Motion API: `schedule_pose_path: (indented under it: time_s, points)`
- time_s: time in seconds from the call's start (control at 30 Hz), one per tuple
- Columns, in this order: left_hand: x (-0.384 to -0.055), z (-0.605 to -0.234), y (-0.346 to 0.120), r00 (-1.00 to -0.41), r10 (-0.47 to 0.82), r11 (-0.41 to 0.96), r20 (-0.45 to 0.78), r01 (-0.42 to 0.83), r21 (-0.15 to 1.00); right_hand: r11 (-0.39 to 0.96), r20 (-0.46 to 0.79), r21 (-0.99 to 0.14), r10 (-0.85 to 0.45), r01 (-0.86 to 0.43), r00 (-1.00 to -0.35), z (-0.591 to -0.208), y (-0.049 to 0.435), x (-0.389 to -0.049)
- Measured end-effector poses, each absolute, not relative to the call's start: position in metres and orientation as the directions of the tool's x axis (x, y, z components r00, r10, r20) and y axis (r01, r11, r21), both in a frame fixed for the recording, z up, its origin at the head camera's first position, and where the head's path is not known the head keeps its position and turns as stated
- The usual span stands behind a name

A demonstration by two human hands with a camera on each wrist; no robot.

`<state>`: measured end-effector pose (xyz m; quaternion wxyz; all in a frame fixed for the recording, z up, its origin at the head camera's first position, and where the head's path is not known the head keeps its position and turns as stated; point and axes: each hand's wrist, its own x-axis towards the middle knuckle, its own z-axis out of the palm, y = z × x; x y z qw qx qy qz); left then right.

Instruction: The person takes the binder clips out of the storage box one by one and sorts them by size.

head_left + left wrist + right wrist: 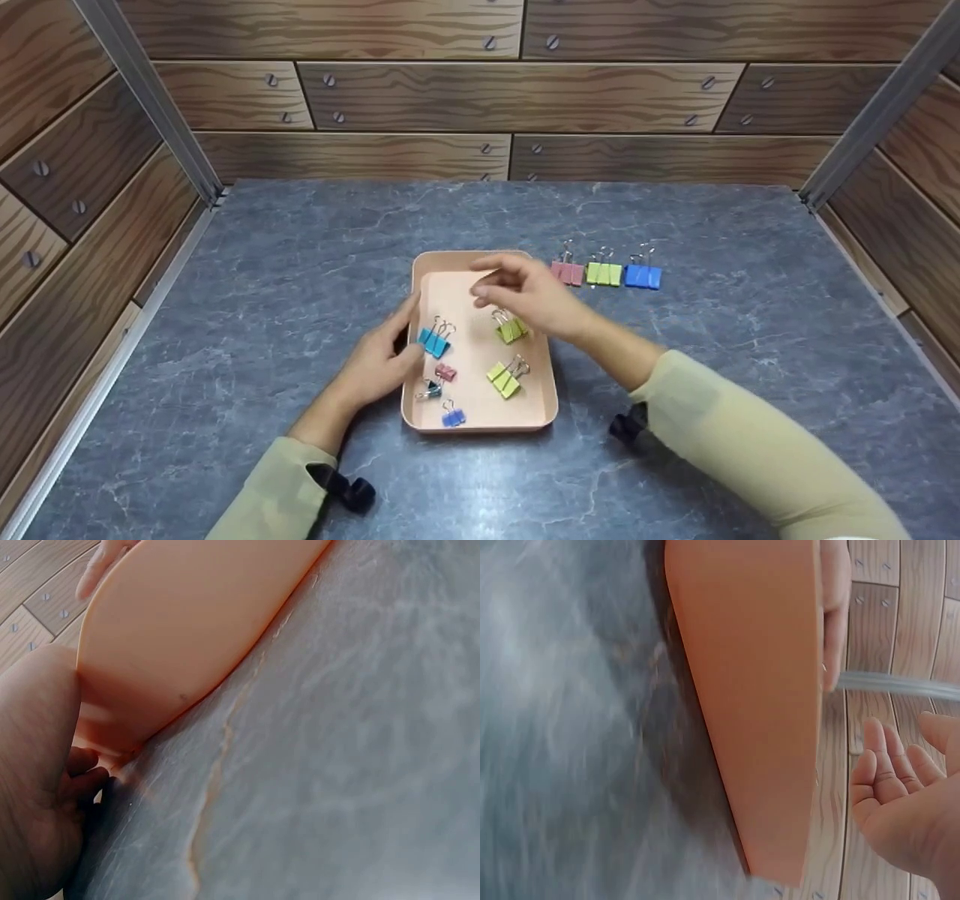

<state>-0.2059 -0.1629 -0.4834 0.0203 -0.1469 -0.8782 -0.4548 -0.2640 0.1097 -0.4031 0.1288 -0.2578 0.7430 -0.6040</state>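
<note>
Head view: a person's left grip [386, 352] is closed over the left wall of a peach tray [480, 430] on a marbled gray table [300, 240], thumb over the rim and fingers along the outside, a hold that seems chosen to keep the tray from sliding. Left wrist view shows the same grip pressed close to the outer wall. The right grip [532, 296] hangs over the tray's far right part, half open, fingers loosely bent, with nothing visible between them; right wrist view likewise shows it holding nothing. The tray stands lengthwise between the forearms, a spot that probably puts its whole floor within reach.

Inside, along the left, lie a teal binder clip [434, 342] near the thumb, a small pink clip [445, 371], a small dark clip [430, 388] and a small blue clip [453, 417]. Two yellow-green clips, one upper [511, 330] and one lower [504, 379], lie along the right. Their mixed angles suggest loose storage.

Outside, just right of the tray's far end, a pink clip [568, 274], a lime clip [604, 274] and a larger blue clip [643, 277] sit close together in one line, handles pointing away from the person; so even a row looks deliberate, perhaps to keep each color easy to see.
</note>
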Motion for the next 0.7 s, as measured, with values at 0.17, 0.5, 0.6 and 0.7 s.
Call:
schedule_pose_path:
  time_s: [0.17, 0.5, 0.6, 0.7]
  points:
    - [-0.206, -0.482, -0.163, -0.956, 0.242, 0.537, 0.164, 0.273, 0.798, 0.172, 0.088, -0.959, -0.572, -0.225, -0.815, -0.414, 0.094, -0.260]
    - [-0.205, -0.484, -0.163, -0.958, 0.239, 0.544, 0.157, 0.266, 0.796, 0.197, 0.048, -0.958, -0.611, -0.210, -0.790, -0.434, 0.079, -0.257]
    - [-0.207, -0.484, -0.163, -0.956, 0.241, 0.551, 0.168, 0.278, 0.787, 0.222, 0.030, -0.951, -0.630, -0.217, -0.776, -0.437, 0.077, -0.257]
    - [-0.208, -0.484, -0.163, -0.953, 0.244, 0.563, 0.178, 0.288, 0.775, 0.232, 0.016, -0.948, -0.645, -0.216, -0.764, -0.439, 0.076, -0.258]
